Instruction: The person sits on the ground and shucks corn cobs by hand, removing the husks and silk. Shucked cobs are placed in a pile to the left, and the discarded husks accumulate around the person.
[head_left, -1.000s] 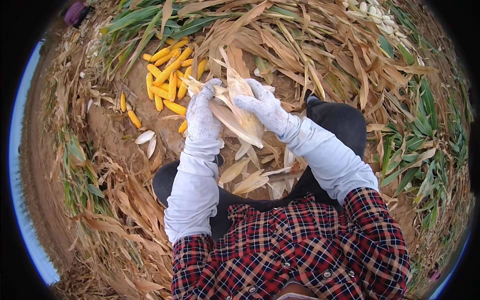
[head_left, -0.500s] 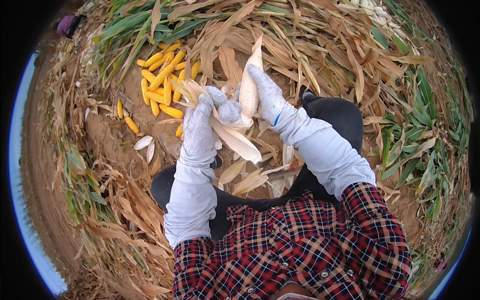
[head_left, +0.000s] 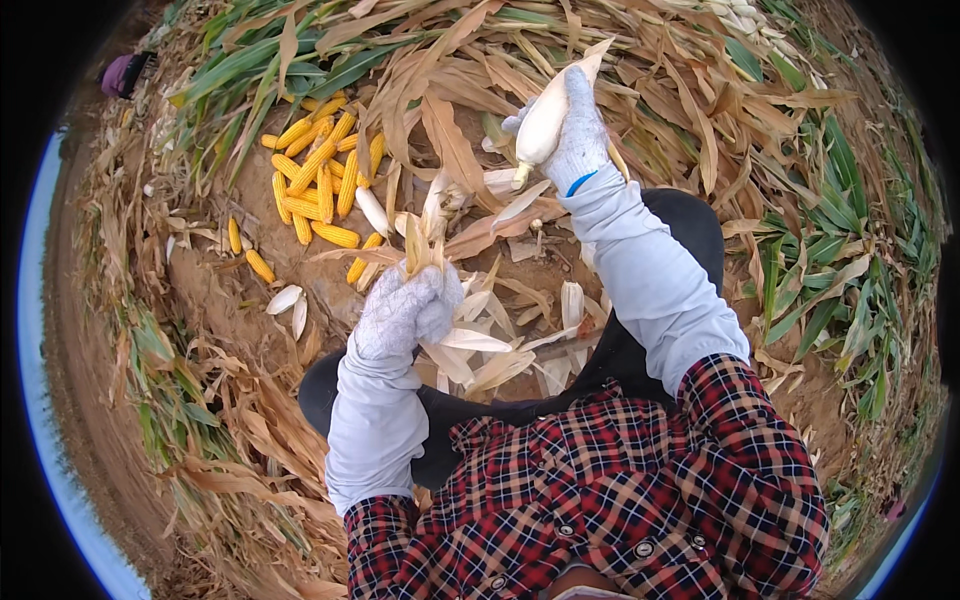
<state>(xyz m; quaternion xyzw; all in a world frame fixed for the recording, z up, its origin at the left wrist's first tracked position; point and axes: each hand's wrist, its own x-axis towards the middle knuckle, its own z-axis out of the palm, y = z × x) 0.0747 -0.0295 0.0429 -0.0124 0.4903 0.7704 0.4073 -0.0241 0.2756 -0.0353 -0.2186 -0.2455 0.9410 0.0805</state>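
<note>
Both of my hands wear pale grey knit gloves. Raised at the upper middle, my right hand (head_left: 578, 130) grips an ear of corn (head_left: 545, 125) still wrapped in cream husk, its stem end pointing down and left. Lower and to the left, my left hand (head_left: 405, 308) is closed around dry tan husk leaves (head_left: 425, 240) that stick up past the fingers; whether a stalk is among them I cannot tell. Bare yellow corn ears (head_left: 318, 165) lie heaped on the soil just beyond my left hand.
Loose husk pieces (head_left: 490, 350) litter the ground between my bent legs. Brown and green corn stalks (head_left: 440, 50) are piled across the far side, with more green leaves (head_left: 830, 260) at the right. Two single yellow ears (head_left: 260, 266) lie left of the heap.
My hands have parted. The right has carried the husk-wrapped ear up and to the right, while the left has dropped nearer to me with dry husk leaves in it.
</note>
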